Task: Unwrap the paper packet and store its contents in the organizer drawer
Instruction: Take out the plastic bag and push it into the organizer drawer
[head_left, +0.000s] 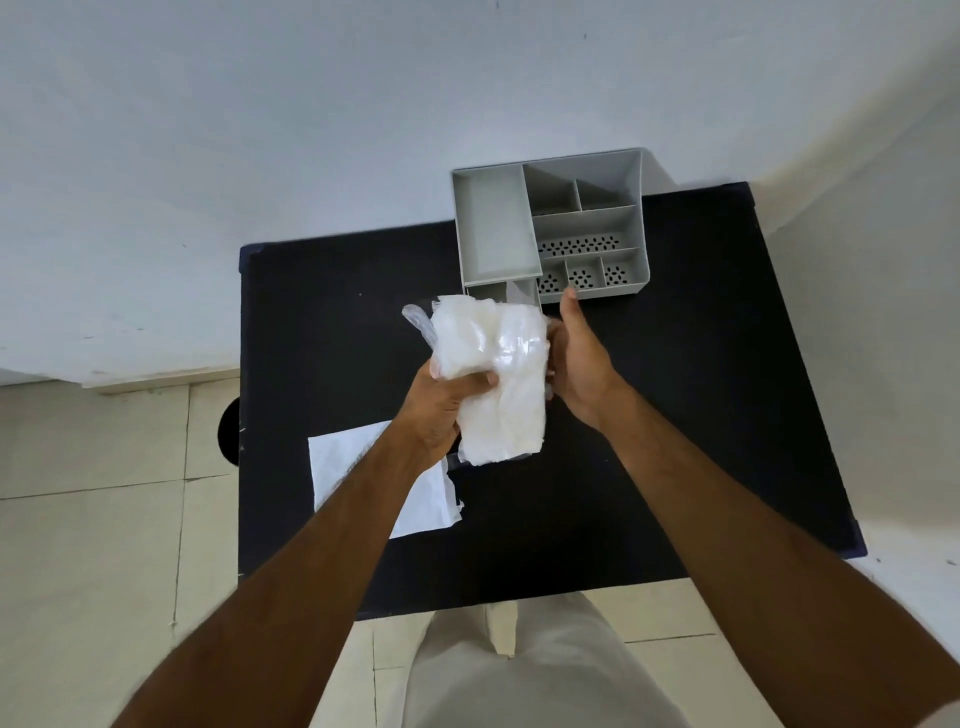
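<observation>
Centrally, above a black worktop (675, 415), both hands hold a white bundle (493, 374) of crumpled tissue-like paper and clear plastic film clear of the surface. Left hand (441, 402): closed around the bundle's left side, thumb pressed across its front. Right hand (579, 358): fingers curled against the bundle's right edge, thumb raised and pointing toward the far side. Grey organizer (550, 228): stands at the far edge of the worktop, just beyond the hands, divided into several open compartments, some with perforated floors; its small drawer (498, 293) projects from the near left corner, partly hidden behind the bundle. Flat white paper sheet (363, 467): lies on the near left part of the worktop, under the left forearm.
</observation>
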